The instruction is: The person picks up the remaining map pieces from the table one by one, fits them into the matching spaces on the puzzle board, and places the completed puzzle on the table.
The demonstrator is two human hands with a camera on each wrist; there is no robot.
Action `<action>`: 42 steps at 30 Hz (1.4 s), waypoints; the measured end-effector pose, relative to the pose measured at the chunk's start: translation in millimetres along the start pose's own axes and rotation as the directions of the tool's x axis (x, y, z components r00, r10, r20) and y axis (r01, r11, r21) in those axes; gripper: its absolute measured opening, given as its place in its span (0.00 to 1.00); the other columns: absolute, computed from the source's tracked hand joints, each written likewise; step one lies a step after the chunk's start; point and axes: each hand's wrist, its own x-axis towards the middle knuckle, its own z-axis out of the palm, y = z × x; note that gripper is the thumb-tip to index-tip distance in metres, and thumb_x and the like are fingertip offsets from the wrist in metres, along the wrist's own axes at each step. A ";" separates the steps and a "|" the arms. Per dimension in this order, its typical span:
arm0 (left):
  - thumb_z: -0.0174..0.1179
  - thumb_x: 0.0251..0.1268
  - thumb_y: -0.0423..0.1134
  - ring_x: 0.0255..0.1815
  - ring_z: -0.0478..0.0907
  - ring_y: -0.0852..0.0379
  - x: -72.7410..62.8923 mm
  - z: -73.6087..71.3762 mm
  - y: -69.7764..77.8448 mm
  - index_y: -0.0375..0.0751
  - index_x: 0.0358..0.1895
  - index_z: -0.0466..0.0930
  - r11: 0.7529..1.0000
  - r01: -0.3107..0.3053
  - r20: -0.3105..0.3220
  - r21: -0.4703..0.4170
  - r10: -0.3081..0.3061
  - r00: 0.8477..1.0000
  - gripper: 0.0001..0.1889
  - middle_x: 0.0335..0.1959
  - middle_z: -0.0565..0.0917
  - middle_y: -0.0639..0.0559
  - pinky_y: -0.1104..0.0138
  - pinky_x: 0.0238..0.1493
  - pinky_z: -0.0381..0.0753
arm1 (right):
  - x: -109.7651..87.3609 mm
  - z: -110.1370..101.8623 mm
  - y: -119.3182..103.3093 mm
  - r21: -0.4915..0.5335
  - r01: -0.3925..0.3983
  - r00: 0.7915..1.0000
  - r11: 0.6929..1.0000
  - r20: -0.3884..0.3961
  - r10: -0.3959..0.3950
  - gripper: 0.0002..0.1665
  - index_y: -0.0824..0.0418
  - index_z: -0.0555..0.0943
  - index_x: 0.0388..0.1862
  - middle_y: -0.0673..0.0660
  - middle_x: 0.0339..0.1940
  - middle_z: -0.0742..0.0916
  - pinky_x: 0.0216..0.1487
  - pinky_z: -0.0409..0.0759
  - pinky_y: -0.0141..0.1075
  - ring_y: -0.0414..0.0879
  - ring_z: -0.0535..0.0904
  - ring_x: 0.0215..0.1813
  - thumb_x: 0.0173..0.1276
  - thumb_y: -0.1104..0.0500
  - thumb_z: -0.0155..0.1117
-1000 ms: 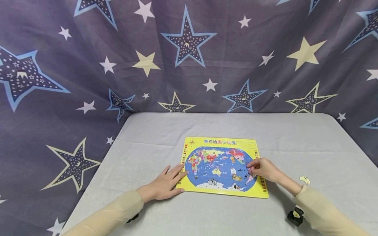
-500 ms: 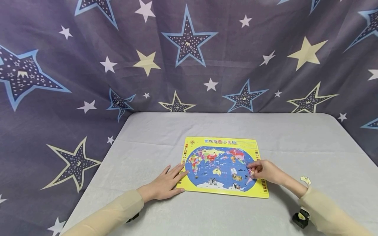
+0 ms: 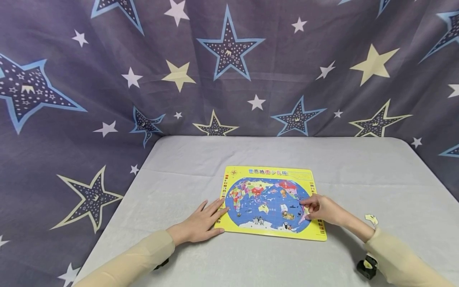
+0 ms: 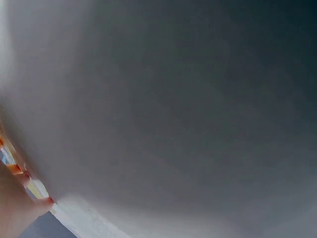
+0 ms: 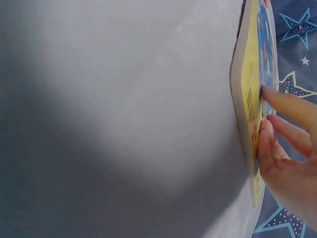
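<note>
A yellow-bordered world map puzzle board [image 3: 272,236] lies flat on the table, its blue ocean filled with colourful land pieces and animal pictures. My left hand [image 3: 199,225] rests on the board's left border with fingers spread. In the left wrist view, only part of that hand [image 4: 17,210] shows in the lower left corner. At the map's right edge, my right hand [image 3: 324,209] pinches a pink puzzle piece [image 3: 305,213] between curled fingers and thumb, low against the board. The right wrist view has the fingertips of this hand [image 5: 292,148] at the board's surface, partly hiding the piece.
A small pale yellow and white puzzle piece [image 3: 371,219] lies on the grey cloth-covered table [image 3: 272,261], beyond the right forearm. Black wrist gear [image 3: 367,267] hangs under the right sleeve. A star-patterned curtain [image 3: 251,95] stands behind the table.
My right hand has shifted slightly down and to the right, its thumb now lower along the pink puzzle piece, more of which shows. My left hand stays in place.
</note>
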 end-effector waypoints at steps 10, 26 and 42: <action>0.33 0.64 0.63 0.70 0.38 0.54 0.4 0.4 -0.4 0.51 0.70 0.47 1.000 -0.004 -0.002 0.003 0.004 1.000 0.34 0.71 0.41 0.48 0.50 0.65 0.41 | -0.3 0.1 -0.4 -0.009 0.006 1.000 1.000 -0.023 -0.006 0.23 0.75 0.76 0.46 0.55 0.28 0.77 0.25 0.71 0.27 0.38 0.70 0.28 0.51 0.65 0.67; 0.32 0.64 0.64 0.70 0.38 0.54 0.1 -0.2 0.1 0.51 0.70 0.47 1.000 -0.002 0.003 0.006 0.002 1.000 0.34 0.71 0.41 0.48 0.50 0.65 0.41 | -2.7 -2.5 -0.4 -0.004 0.001 0.998 1.000 -0.067 -0.002 0.18 0.73 0.78 0.44 0.55 0.30 0.80 0.29 0.75 0.28 0.38 0.73 0.30 0.51 0.71 0.63; 0.33 0.64 0.63 0.70 0.39 0.53 -0.7 0.7 -0.4 0.50 0.69 0.48 1.000 -0.005 -0.010 0.011 0.005 1.000 0.34 0.71 0.42 0.48 0.50 0.65 0.42 | -28.1 -23.5 4.4 -0.093 -0.021 0.991 0.995 -0.137 0.008 0.17 0.71 0.79 0.42 0.62 0.37 0.82 0.33 0.77 0.30 0.41 0.77 0.34 0.51 0.67 0.65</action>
